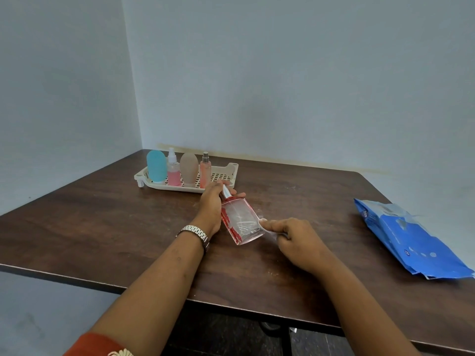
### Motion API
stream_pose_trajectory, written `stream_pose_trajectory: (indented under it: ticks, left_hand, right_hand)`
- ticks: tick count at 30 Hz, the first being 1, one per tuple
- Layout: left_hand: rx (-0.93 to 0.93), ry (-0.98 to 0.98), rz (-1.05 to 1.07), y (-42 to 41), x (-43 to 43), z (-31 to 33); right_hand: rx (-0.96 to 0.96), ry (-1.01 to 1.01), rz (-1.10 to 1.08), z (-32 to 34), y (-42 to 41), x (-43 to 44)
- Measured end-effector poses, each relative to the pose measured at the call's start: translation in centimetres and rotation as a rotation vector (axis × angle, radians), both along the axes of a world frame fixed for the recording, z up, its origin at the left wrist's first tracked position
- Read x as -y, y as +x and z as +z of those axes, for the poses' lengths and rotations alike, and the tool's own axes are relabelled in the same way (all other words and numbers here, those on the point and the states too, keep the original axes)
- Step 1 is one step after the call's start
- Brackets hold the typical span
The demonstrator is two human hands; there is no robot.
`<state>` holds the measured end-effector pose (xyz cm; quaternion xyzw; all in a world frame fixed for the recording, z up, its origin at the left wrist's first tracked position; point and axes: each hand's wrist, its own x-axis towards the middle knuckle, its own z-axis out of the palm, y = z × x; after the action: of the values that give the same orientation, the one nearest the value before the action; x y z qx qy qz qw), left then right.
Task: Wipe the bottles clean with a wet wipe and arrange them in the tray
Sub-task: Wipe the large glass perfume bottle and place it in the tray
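Note:
My left hand (212, 201) grips the neck and silver cap end of a clear glass bottle with red trim (240, 220), which is tilted over the table with its base toward me. My right hand (293, 240) pinches a wet wipe (272, 233) against the bottle's base corner. At the back left stands a cream perforated tray (226, 173) with several bottles upright in it: a blue one (156, 165), a pink spray bottle (173, 170), a brown one (189, 168) and a slim peach spray bottle (205, 170).
A blue wet wipe pack (408, 240) lies at the table's right edge. The dark wooden table (102, 222) sits in a corner between two pale walls. Its near edge runs diagonally under my forearms.

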<state>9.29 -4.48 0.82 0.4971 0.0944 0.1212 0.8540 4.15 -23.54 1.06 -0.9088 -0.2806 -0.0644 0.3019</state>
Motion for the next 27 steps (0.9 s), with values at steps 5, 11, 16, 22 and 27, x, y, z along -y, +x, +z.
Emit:
stream_pose_trajectory:
  ticks: [5,11,16,22,27]
  left_hand:
    - [0.002,0.037,-0.166,-1.0,0.1,0.2]
    - [0.066,0.0,-0.133,-0.9,0.0,0.3]
    - [0.122,0.016,-0.084,-1.1,0.0,0.5]
    - [0.15,0.028,-0.054,-0.9,-0.6,0.4]
    - [0.168,-0.023,-0.073,-0.2,-0.7,0.1]
  right_hand:
    - [0.001,-0.017,0.055,-0.1,-0.6,-0.1]
    - [-0.022,0.02,0.091,-0.1,-0.5,-0.2]
    - [-0.004,0.121,0.023,-0.5,-0.9,-0.6]
    - [0.057,0.126,0.031,-0.7,-1.0,-0.8]
    - [0.176,0.018,0.071,-1.3,0.0,-2.1]
